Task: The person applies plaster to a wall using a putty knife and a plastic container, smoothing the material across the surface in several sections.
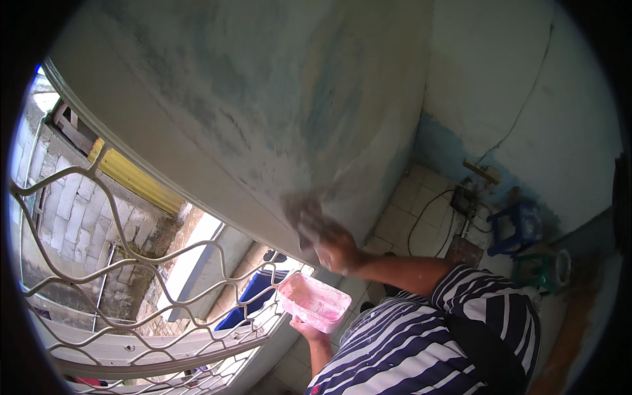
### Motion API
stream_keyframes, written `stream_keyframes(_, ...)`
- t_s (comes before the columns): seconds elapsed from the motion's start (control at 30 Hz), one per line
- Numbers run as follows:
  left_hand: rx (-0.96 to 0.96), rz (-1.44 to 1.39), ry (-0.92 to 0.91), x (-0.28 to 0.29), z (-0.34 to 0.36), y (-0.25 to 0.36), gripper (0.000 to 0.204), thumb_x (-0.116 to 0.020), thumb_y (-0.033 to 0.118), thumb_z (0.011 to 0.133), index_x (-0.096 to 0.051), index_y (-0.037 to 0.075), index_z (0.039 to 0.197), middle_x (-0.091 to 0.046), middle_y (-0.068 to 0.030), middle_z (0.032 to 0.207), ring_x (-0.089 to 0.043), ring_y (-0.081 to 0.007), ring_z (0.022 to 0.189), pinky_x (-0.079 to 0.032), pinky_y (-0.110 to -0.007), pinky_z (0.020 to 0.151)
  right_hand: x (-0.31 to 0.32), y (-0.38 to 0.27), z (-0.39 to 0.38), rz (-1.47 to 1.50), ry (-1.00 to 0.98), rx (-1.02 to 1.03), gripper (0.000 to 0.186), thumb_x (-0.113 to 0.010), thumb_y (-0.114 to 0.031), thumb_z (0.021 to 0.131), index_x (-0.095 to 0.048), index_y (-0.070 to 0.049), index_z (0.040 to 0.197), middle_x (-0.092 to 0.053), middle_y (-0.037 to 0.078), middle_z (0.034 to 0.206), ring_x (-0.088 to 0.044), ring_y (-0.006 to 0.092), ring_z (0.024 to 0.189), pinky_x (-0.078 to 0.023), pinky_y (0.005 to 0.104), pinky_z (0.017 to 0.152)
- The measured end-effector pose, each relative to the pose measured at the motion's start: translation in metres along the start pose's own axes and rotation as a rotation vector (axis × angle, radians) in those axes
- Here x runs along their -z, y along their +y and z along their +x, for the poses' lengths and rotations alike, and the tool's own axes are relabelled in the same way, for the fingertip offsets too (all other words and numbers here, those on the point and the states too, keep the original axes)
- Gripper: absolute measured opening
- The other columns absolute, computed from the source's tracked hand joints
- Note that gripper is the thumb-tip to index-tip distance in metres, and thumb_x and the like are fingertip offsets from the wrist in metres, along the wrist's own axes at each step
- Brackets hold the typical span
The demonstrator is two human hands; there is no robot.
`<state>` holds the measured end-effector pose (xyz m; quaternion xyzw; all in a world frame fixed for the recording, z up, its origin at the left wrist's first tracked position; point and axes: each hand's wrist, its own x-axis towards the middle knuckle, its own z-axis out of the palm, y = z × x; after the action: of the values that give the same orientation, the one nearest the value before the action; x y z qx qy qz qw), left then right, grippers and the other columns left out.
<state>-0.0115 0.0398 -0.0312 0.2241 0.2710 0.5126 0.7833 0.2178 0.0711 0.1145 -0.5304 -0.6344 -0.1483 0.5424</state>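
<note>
My left hand [311, 329] supports a pink plastic tub [322, 317] from below, near the window sill. Whitish paste smears the tub's inside and rim. Higher up, my right hand [337, 251] is closed around a flat putty scraper [304, 214], blurred by motion. The scraper is at the lower part of the patchy wall [263, 99], beside the window edge; whether its blade touches the surface I cannot tell. Grey and bluish patches and dark cracks mark this wall.
A curved metal window grille [135, 260] fills the left side, with a block wall [79, 210] outside. Right of me, a blue plastic stool [517, 227], a green stool [533, 270] and a dark cable [413, 230] are on the tiled floor [403, 197]. Another wall [500, 79] rises behind them.
</note>
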Motion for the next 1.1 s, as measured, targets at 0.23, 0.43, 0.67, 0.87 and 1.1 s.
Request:
stream_keyframes(0.23,0.027,0.009,0.018,0.015,-0.005,-0.005,0.070,-0.024,0.054,0.094,-0.036,0.003,0.140,-0.048,-0.0147,0.136,-0.052,-0.0347,0.121,-0.046,-0.049,0.100,0.072,0.130,-0.020,0.079,0.338,-0.412,0.036,-0.044,0.000,0.091,-0.053,0.008,0.125,-0.062,0.014,0.113,-0.055,0.0152,0.116,-0.040,0.0280,0.103)
stream_keyframes(0.43,0.048,0.102,0.026,0.016,-0.004,-0.003,0.068,-0.026,0.052,0.094,-0.038,0.003,0.139,-0.049,-0.0149,0.135,-0.052,-0.0341,0.121,-0.045,-0.049,0.100,0.086,0.132,0.161,0.216,0.502,-0.518,0.026,-0.050,0.008,0.084,-0.061,0.004,0.108,-0.058,0.006,0.081,-0.047,0.0085,0.069,-0.043,0.0231,0.060)
stream_keyframes(0.67,0.090,0.081,0.002,0.004,0.012,0.000,0.068,-0.026,0.052,0.094,-0.038,0.004,0.140,-0.047,-0.0142,0.136,-0.049,-0.0346,0.124,-0.042,-0.051,0.103,0.007,0.005,-0.069,0.068,-0.154,0.014,0.045,-0.062,0.004,0.072,-0.064,-0.005,0.116,-0.056,0.016,0.132,-0.059,0.0296,0.114,-0.048,0.0417,0.095)
stream_keyframes(0.87,0.104,0.174,0.051,0.011,0.009,-0.008,0.065,-0.026,0.050,0.095,-0.039,0.004,0.139,-0.048,-0.0138,0.135,-0.049,-0.0345,0.123,-0.041,-0.050,0.104,0.125,0.185,0.054,-0.389,0.460,-0.208,0.036,-0.042,-0.002,0.092,-0.056,0.001,0.125,-0.065,0.012,0.097,-0.061,0.0116,0.077,-0.050,0.0261,0.065)
stream_keyframes(1.1,0.104,0.247,-0.010,-0.030,0.014,-0.021,0.058,-0.027,0.044,0.095,-0.042,0.005,0.136,-0.049,-0.0106,0.133,-0.050,-0.0309,0.121,-0.041,-0.048,0.103,0.125,0.196,0.190,-0.330,0.485,-0.437,0.034,-0.061,0.005,0.080,-0.058,0.006,0.114,-0.066,0.017,0.087,-0.060,0.0233,0.073,-0.051,0.0326,0.069)
